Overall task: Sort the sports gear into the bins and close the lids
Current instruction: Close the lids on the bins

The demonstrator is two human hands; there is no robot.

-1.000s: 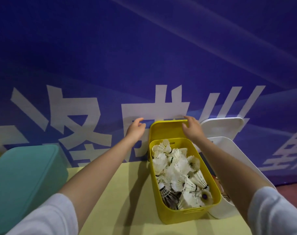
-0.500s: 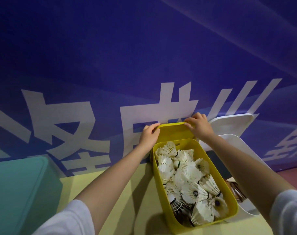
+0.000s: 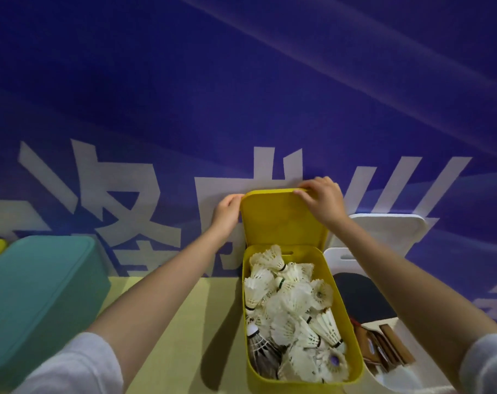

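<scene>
Gripping the yellow lid (image 3: pixel 281 220) by its top corners, your left hand (image 3: pixel 226 213) and right hand (image 3: pixel 322 201) each have fingers curled over its upper edge, where a second ago they were only reaching toward it. The lid stands upright against the blue banner (image 3: pixel 241 81) at the far end of the yellow bin (image 3: pixel 355 331), not yet swung down. That bin sits on the counter (image 3: pixel 185 322) and is heaped with shuttlecocks (image 3: pixel 292 308), so sorting for it looks finished and closing is the step in hand.

Just right of the yellow bin, touching it, the white bin (image 3: pixel 406 376) lies open with its white lid (image 3: pixel 383 231) propped behind it; inside you can see a dark paddle (image 3: pixel 363 300) and brown handles (image 3: pixel 383 348). Well left of the yellow bin, the teal bin (image 3: pixel 40 294) already has its lid on.

As you bring the lid forward, watch the shuttlecocks piled near the rim; feathers could catch under the edge and stop it seating.
</scene>
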